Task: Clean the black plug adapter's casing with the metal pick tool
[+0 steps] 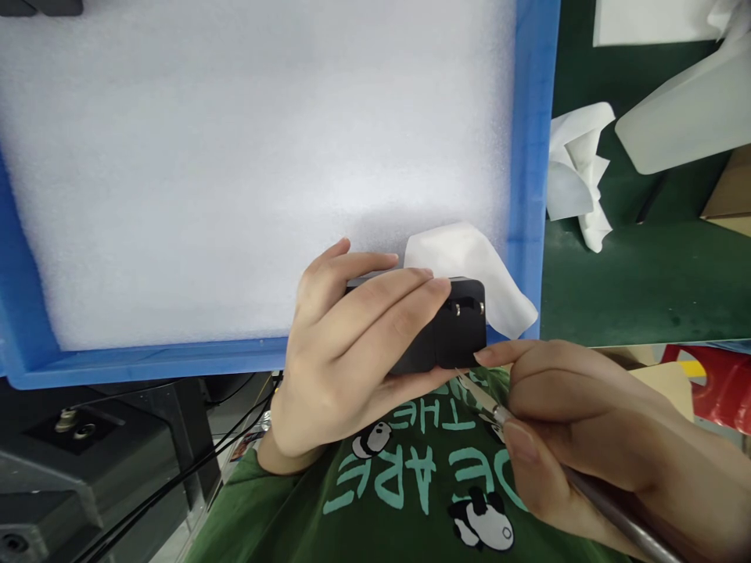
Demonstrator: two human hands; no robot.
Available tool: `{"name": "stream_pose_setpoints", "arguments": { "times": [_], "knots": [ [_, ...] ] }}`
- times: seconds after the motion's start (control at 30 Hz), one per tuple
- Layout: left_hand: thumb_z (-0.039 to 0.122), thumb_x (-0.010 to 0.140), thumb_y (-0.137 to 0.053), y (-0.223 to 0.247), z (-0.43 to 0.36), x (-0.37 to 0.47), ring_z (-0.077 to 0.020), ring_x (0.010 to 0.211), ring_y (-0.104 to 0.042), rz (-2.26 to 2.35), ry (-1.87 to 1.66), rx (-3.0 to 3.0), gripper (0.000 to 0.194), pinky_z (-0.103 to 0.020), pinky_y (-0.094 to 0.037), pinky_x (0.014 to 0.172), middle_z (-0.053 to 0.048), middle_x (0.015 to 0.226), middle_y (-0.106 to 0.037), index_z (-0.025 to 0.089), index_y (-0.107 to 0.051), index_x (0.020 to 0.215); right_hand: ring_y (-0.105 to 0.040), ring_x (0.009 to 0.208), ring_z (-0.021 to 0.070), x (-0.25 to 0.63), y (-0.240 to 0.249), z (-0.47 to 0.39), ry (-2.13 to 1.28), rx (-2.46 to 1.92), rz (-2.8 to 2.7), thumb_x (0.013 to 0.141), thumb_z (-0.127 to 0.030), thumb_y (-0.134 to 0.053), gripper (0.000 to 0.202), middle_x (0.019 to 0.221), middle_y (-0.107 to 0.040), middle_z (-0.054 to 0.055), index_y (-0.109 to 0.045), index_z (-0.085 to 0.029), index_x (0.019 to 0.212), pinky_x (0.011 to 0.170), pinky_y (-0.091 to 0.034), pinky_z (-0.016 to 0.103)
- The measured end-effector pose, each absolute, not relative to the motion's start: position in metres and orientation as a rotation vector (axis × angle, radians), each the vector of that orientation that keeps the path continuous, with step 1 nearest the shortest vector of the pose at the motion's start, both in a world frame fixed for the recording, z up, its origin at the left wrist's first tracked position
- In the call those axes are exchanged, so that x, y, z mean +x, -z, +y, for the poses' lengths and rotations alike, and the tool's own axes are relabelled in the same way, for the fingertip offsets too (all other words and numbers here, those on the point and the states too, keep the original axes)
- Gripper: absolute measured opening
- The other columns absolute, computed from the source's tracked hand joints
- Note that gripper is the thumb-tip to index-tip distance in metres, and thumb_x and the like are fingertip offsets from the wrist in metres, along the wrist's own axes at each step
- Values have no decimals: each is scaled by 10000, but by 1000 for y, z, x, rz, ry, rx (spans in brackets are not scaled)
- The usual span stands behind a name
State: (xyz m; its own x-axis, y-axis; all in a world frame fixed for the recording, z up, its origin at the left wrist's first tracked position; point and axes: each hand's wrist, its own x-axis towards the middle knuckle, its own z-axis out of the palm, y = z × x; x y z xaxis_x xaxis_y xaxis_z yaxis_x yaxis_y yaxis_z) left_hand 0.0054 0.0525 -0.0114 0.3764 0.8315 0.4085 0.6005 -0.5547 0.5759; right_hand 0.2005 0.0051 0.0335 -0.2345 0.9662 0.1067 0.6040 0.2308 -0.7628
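Left hand (346,344) is gripping black adapter (451,328); right hand (587,438) is pinching knife (486,403), blade touching adapter's near edge.

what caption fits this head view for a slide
Left hand grips a black plug adapter while right hand sets a craft knife against it.

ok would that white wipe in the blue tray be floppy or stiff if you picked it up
Probably floppy: the white wipe curls and drapes over the blue tray rim. Likely very light, since it looks thin. It would probably slide easily on the foam sheet.
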Motion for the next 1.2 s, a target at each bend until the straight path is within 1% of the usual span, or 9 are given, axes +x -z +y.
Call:
{"name": "stream_pose_setpoints", "arguments": {
  "times": [0.13,0.37,0.53,0.7,0.8,0.9,1.0,1.1,1.2],
  "knots": [
    [359,829,-784,12,53,6,-303,1056,-679,1264,-985,2300,389,-563,-497,1076,-67,1085,-767,207,-665,1166,-732,865,126,203,-34,6,-833,-1394,-1907,817,-41,-557,227,642,-610,-7,-512,-198,658,963,-592,217],
    [371,842,-765,13,53,6,-298,1058,-675,1261,-996,2306,384,-558,-500,1076,-57,1091,-765,216,-662,1178,-743,920,165,202,-32,5,-811,-1436,-1948,810,-48,-555,181,650,-633,18,-594,-189,704,951,-604,219],
    [405,863,-740,13,54,5,-297,1057,-687,1266,-987,2307,365,-552,-499,1080,-38,1094,-766,261,-661,1188,-738,907,164,199,-31,3,-791,-1446,-1933,839,-79,-553,221,619,-599,12,-556,-204,657,952,-610,230],
    [365,839,-763,13,53,4,-309,1074,-680,1247,-967,2313,404,-555,-493,1092,-62,1107,-763,224,-657,1203,-737,915,161,201,-31,4,-795,-1435,-1939,869,-89,-542,230,648,-625,8,-554,-212,676,935,-626,252],
    [393,833,-770,13,53,3,-308,1073,-679,1244,-979,2317,425,-554,-499,1084,-55,1109,-763,229,-656,1207,-736,923,159,202,-31,4,-805,-1421,-1947,878,-85,-542,239,664,-633,6,-541,-218,680,938,-628,263],
    [424,845,-757,13,53,4,-307,1071,-680,1250,-971,2312,413,-561,-497,1083,-56,1106,-763,236,-660,1200,-728,962,155,201,-30,3,-802,-1454,-1943,891,-112,-552,278,674,-627,17,-514,-216,636,961,-612,237],
    [424,839,-764,13,54,3,-314,1063,-681,1238,-973,2318,419,-556,-494,1088,-75,1096,-763,214,-671,1190,-726,963,145,200,-30,3,-791,-1450,-1927,875,-85,-555,234,688,-637,22,-560,-201,672,977,-589,203],
    [433,851,-746,12,54,3,-313,1062,-680,1233,-964,2327,383,-554,-495,1087,-67,1093,-763,235,-684,1173,-729,947,154,199,-31,4,-813,-1443,-1933,861,-65,-540,207,651,-614,18,-591,-195,710,980,-589,224],
    [458,871,-719,12,54,4,-311,1070,-678,1245,-960,2319,373,-559,-495,1087,-60,1096,-763,249,-680,1177,-731,910,161,198,-31,5,-811,-1450,-1946,880,-89,-535,248,622,-591,9,-559,-212,666,952,-611,252]
  ]
}}
